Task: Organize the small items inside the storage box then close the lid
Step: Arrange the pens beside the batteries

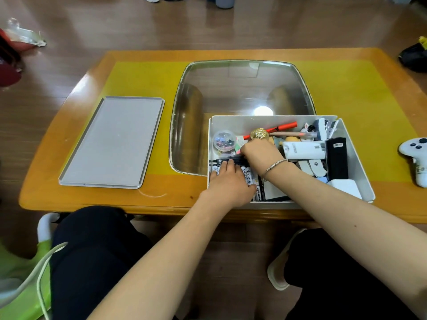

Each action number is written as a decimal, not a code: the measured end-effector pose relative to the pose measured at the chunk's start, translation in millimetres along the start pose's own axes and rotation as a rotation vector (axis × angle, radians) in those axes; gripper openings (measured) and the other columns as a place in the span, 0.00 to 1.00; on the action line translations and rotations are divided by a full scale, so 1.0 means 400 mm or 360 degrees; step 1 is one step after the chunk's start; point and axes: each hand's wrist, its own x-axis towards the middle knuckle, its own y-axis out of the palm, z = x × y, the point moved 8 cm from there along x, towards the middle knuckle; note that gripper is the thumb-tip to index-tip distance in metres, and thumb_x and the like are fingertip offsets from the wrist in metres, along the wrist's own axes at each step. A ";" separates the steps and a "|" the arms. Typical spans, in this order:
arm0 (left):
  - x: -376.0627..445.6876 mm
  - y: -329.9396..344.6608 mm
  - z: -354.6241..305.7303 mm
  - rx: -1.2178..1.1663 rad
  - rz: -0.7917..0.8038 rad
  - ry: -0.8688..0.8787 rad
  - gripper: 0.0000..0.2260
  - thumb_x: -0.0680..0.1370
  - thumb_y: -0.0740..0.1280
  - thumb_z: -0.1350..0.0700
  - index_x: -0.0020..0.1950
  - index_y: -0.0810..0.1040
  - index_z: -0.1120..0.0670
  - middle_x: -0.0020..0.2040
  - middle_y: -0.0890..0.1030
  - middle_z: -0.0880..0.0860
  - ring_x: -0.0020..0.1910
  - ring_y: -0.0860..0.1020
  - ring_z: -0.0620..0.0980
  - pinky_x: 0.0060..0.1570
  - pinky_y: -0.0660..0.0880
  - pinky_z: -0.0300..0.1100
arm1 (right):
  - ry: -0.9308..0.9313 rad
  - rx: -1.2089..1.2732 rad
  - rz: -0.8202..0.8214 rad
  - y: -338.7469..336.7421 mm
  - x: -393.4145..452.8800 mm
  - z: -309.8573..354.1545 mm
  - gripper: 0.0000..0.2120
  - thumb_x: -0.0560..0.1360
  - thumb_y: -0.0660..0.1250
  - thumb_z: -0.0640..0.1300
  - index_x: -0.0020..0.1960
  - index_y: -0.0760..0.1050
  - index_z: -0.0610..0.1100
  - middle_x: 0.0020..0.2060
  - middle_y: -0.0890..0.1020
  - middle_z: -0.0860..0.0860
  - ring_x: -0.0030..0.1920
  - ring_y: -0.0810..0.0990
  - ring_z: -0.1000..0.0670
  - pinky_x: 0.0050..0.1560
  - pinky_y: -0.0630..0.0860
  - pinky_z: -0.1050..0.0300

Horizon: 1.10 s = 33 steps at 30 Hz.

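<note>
The white storage box (357, 158) stands open at the table's near edge, full of small items. Both hands are inside its left half. My left hand (227, 181) lies palm down over a row of white markers (248, 175), fingers touching black pens (227, 160). My right hand (260, 154) is closed around the other end of those black pens. Behind it are a gold round object (260, 133), a red pen (284, 126) and a clear ball (223, 140). A white tube (302, 150), a black case (337, 158) and a white block (345, 188) fill the right half. The grey lid (113, 142) lies flat at the left.
A glass inset (240, 88) fills the middle of the yellow-orange table (150, 72), behind the box. A white game controller (416, 155) sits at the right edge. My knees are below the table's front edge. A green stool (20, 273) is at the lower left.
</note>
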 end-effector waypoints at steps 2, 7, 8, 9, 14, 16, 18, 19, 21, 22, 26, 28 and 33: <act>0.000 0.000 0.000 -0.0018 -0.0019 0.0007 0.34 0.80 0.53 0.39 0.78 0.49 0.58 0.79 0.45 0.57 0.77 0.43 0.55 0.73 0.46 0.57 | -0.0042 -0.0027 -0.0020 -0.002 0.003 0.018 0.12 0.75 0.58 0.33 0.56 0.76 0.38 0.52 0.79 0.42 0.54 0.78 0.42 0.47 0.75 0.52; -0.001 0.000 0.000 -0.0043 -0.0027 0.0011 0.33 0.80 0.52 0.40 0.79 0.48 0.56 0.79 0.45 0.56 0.77 0.43 0.54 0.73 0.44 0.57 | -0.0097 -0.0089 -0.0094 -0.005 0.000 0.040 0.10 0.77 0.59 0.38 0.55 0.76 0.41 0.52 0.79 0.44 0.55 0.78 0.43 0.43 0.72 0.53; -0.002 -0.001 0.000 -0.0045 -0.0029 0.0011 0.33 0.80 0.52 0.40 0.79 0.48 0.56 0.79 0.45 0.56 0.77 0.43 0.54 0.73 0.44 0.57 | -0.0097 -0.0090 -0.0093 -0.003 0.000 0.038 0.10 0.77 0.59 0.38 0.55 0.76 0.41 0.52 0.79 0.45 0.55 0.78 0.43 0.41 0.71 0.54; -0.004 -0.001 -0.001 -0.0050 -0.0031 0.0009 0.33 0.80 0.52 0.41 0.79 0.48 0.57 0.79 0.45 0.56 0.77 0.43 0.55 0.73 0.43 0.57 | -0.0100 -0.0088 -0.0089 -0.002 -0.001 0.036 0.10 0.76 0.59 0.38 0.55 0.76 0.42 0.52 0.79 0.45 0.54 0.78 0.43 0.41 0.70 0.54; -0.004 -0.005 0.002 -0.0087 -0.0062 -0.0012 0.33 0.80 0.53 0.43 0.78 0.46 0.58 0.79 0.42 0.57 0.77 0.40 0.56 0.73 0.43 0.55 | -0.0125 0.0075 -0.0135 -0.002 -0.039 0.021 0.13 0.76 0.59 0.37 0.58 0.75 0.44 0.53 0.78 0.46 0.53 0.79 0.43 0.44 0.74 0.51; -0.002 -0.012 -0.001 -0.0095 -0.0110 0.0015 0.33 0.80 0.55 0.44 0.78 0.46 0.58 0.78 0.41 0.57 0.77 0.40 0.57 0.73 0.44 0.55 | -0.0068 0.0224 -0.0350 -0.031 -0.064 -0.001 0.11 0.77 0.59 0.41 0.56 0.76 0.43 0.52 0.78 0.46 0.51 0.78 0.42 0.41 0.73 0.50; 0.000 -0.029 -0.007 -0.0068 -0.0243 0.0067 0.33 0.80 0.57 0.46 0.78 0.47 0.57 0.79 0.44 0.58 0.77 0.42 0.57 0.73 0.48 0.54 | 0.0022 0.0390 -0.0639 -0.081 -0.091 -0.047 0.09 0.76 0.61 0.44 0.52 0.77 0.43 0.48 0.78 0.45 0.49 0.78 0.41 0.38 0.71 0.51; 0.000 -0.043 -0.010 -0.0037 -0.0346 0.0094 0.32 0.80 0.58 0.47 0.78 0.50 0.56 0.78 0.46 0.58 0.77 0.44 0.58 0.73 0.50 0.55 | 0.0095 0.0446 -0.0764 -0.105 -0.103 -0.082 0.08 0.76 0.62 0.44 0.50 0.78 0.43 0.47 0.78 0.45 0.48 0.78 0.41 0.37 0.71 0.51; 0.002 -0.073 -0.016 0.0016 -0.0552 0.0128 0.28 0.79 0.60 0.48 0.76 0.56 0.55 0.78 0.50 0.59 0.76 0.49 0.59 0.72 0.54 0.55 | 0.0321 0.0491 -0.0875 -0.135 -0.115 -0.170 0.07 0.74 0.65 0.44 0.50 0.77 0.43 0.47 0.78 0.44 0.49 0.77 0.40 0.40 0.72 0.50; 0.005 -0.085 -0.017 0.0020 -0.0631 0.0132 0.26 0.79 0.60 0.49 0.75 0.60 0.55 0.77 0.52 0.59 0.76 0.50 0.60 0.72 0.55 0.55 | 0.0445 0.0475 -0.0857 -0.138 -0.116 -0.215 0.07 0.74 0.65 0.45 0.50 0.77 0.43 0.47 0.78 0.43 0.51 0.76 0.40 0.43 0.72 0.49; 0.031 -0.121 -0.020 0.0055 -0.0834 0.0129 0.20 0.79 0.62 0.57 0.70 0.64 0.56 0.74 0.60 0.59 0.73 0.57 0.59 0.70 0.60 0.52 | 0.0863 0.0299 -0.0679 -0.108 -0.109 -0.333 0.14 0.74 0.65 0.51 0.49 0.75 0.39 0.47 0.80 0.38 0.52 0.76 0.37 0.48 0.70 0.48; 0.048 -0.139 -0.017 0.0107 -0.0906 0.0096 0.17 0.78 0.62 0.60 0.67 0.66 0.58 0.71 0.65 0.59 0.69 0.62 0.59 0.66 0.63 0.49 | 0.0967 0.0270 -0.0623 -0.088 -0.100 -0.352 0.17 0.75 0.64 0.54 0.49 0.74 0.38 0.46 0.81 0.37 0.52 0.77 0.37 0.49 0.69 0.48; 0.092 -0.174 -0.009 0.0266 -0.0930 0.0044 0.15 0.76 0.65 0.61 0.62 0.69 0.58 0.63 0.70 0.57 0.61 0.68 0.57 0.57 0.67 0.46 | 0.1066 0.0789 -0.0624 -0.050 -0.083 -0.368 0.12 0.74 0.67 0.52 0.48 0.75 0.43 0.46 0.82 0.42 0.51 0.79 0.39 0.50 0.71 0.49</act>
